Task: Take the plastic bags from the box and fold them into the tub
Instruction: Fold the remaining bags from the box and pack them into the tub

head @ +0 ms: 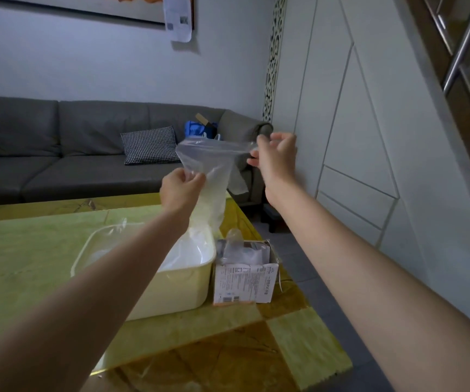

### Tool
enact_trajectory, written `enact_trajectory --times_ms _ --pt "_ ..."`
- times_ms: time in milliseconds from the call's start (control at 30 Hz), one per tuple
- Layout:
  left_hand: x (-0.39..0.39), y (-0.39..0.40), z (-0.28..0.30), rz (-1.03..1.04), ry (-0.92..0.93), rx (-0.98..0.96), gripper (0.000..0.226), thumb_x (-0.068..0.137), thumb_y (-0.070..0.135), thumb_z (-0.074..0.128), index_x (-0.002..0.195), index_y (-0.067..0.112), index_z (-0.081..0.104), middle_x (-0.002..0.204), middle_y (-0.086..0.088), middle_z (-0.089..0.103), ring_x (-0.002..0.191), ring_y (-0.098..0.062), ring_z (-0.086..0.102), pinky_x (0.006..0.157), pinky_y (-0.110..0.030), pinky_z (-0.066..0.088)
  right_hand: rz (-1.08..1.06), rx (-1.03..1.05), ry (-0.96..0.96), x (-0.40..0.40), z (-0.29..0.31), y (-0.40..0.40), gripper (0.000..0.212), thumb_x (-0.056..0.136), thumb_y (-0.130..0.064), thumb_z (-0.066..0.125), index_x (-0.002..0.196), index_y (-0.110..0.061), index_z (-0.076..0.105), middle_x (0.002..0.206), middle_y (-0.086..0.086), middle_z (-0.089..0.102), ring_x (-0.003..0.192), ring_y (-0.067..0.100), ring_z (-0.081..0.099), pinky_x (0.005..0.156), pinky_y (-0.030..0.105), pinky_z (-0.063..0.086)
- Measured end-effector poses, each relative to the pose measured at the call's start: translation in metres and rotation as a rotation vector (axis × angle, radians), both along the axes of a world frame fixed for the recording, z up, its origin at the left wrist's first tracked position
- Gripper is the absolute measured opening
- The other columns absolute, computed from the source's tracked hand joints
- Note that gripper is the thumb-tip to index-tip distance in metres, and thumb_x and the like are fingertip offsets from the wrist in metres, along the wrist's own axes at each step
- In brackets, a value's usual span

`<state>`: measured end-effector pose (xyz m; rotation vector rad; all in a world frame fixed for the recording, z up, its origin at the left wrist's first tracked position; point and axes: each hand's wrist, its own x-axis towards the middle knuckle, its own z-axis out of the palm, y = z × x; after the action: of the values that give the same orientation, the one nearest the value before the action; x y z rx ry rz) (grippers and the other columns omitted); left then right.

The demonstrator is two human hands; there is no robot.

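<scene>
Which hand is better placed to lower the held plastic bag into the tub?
Left, probably. The left hand grips the plastic bag almost above the tub. The right hand pinches its top corner, farther out, above the box.

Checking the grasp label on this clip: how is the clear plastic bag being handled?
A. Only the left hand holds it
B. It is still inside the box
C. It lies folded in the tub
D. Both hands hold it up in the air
D: the left hand and right hand each pinch the plastic bag, stretched between them above the tub and box.
</scene>
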<state>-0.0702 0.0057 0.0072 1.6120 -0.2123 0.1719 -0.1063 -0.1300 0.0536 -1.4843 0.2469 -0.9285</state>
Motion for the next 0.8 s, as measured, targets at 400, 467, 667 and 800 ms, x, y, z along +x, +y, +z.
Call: enact_trajectory --times_ms 400,467,667,800 --pt "-0.022 0.012 0.016 -0.317 -0.196 0.131 0.034 0.086 0.009 0.060 0.119 0.010 0.055 0.116 -0.002 0.058 0.083 -0.007 0.060 0.071 -0.019 0.053 0.020 -0.203 0.390 0.007 -0.028 -0.005 0.018 0.093 -0.008 0.053 0.098 -0.001 0.069 0.082 0.012 0.071 0.073 0.022 0.068 0.076 0.038 0.058" --pt "-0.015 0.016 0.017 -0.269 -0.139 0.014 0.055 0.083 0.010 0.064 0.133 0.015 0.041 0.122 0.006 0.047 0.079 -0.008 0.062 0.066 -0.021 0.055 0.122 -0.397 0.454 0.002 -0.027 -0.009 0.018 0.092 -0.010 0.057 0.100 -0.002 0.071 0.077 0.010 0.070 0.066 0.021 0.067 0.068 0.034 0.057" --pt "-0.017 0.026 0.006 -0.597 0.175 0.234 0.047 0.068 0.027 0.071 0.110 0.011 0.058 0.092 -0.003 0.065 0.057 -0.004 0.061 0.053 -0.015 0.050 0.445 -0.549 0.342 -0.011 -0.017 0.014 0.017 0.088 -0.015 0.064 0.098 -0.003 0.071 0.078 0.008 0.068 0.064 0.011 0.061 0.055 0.014 0.050" --pt "0.005 0.065 0.000 -0.380 0.257 0.333 0.022 0.083 0.024 0.064 0.091 0.005 0.064 0.058 0.002 0.051 0.047 -0.006 0.044 0.044 -0.014 0.041 0.320 -0.476 0.243 0.002 -0.022 0.017 0.018 0.090 -0.014 0.061 0.085 0.001 0.068 0.065 0.009 0.064 0.040 0.005 0.053 0.040 0.012 0.040"
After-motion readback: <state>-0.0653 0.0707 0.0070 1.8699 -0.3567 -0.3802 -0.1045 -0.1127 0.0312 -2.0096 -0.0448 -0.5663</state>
